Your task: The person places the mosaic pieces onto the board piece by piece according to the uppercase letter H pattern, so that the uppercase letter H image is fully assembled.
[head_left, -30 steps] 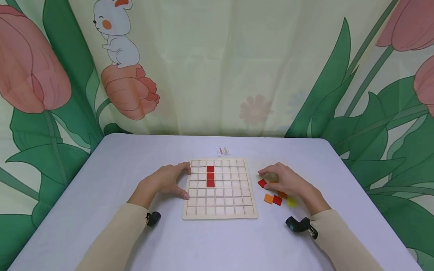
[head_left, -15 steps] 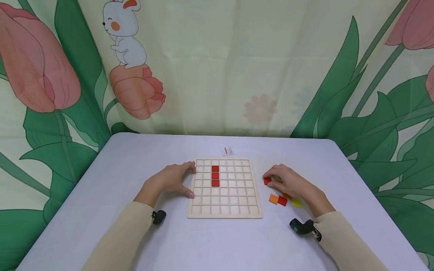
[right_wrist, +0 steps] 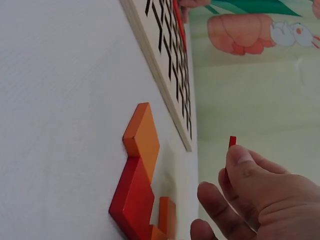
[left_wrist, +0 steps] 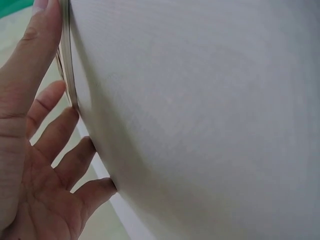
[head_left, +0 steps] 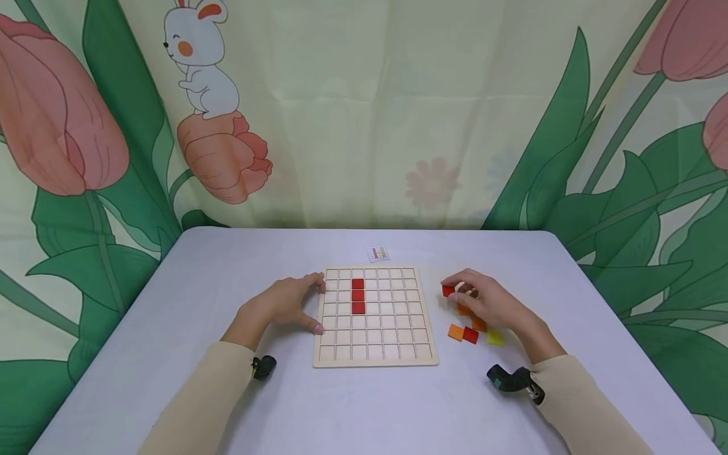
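My right hand point(head_left: 489, 300) pinches a small red square tile point(head_left: 448, 291) between thumb and fingertips, right of the wooden grid board point(head_left: 375, 364). In the right wrist view the tile point(right_wrist: 232, 141) sticks up thin and edge-on above the thumb. Three red tiles point(head_left: 357, 296) fill a vertical run of cells on the board. Against the board's left edge rest the thumb and fingertips of my left hand point(head_left: 284, 303), spread apart. Its thumb lies along the board's edge in the left wrist view, while other fingertips touch the white surface.
Beside the board's right edge lie loose tiles: an orange tile point(head_left: 455, 332), a red tile point(head_left: 470, 335), a yellow tile point(head_left: 495, 337) and more orange ones under the right hand. A small patterned card point(head_left: 378, 253) lies behind the board. A printed curtain point(head_left: 341, 126) hangs behind the table.
My right hand has taken hold of a red tile from beside the loose ones and raised it slightly, away from me. My left hand stays at the board's edge.
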Tool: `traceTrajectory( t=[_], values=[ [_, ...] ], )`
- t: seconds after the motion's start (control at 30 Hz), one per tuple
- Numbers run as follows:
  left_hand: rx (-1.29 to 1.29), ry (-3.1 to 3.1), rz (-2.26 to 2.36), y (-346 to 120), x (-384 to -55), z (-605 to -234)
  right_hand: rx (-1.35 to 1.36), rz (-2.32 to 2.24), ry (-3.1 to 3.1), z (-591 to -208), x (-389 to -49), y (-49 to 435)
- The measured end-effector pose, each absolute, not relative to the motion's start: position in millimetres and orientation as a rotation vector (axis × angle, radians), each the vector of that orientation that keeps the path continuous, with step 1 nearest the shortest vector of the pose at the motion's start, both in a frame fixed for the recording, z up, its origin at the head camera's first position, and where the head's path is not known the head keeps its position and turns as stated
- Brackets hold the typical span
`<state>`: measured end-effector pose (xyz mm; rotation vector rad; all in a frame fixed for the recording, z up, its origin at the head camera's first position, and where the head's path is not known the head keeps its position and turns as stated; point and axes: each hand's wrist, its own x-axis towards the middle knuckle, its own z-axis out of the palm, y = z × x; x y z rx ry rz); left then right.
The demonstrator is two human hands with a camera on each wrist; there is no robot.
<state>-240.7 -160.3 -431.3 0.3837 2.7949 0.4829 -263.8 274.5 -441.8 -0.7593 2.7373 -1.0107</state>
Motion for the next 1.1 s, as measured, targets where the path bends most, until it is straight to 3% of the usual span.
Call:
traceTrajectory(
  t=[1.1],
  values=[
    [0.389,2.774,0.503,-163,-238,-432,-0.862,-1.377,2.550,-438,-262,220]
  ],
)
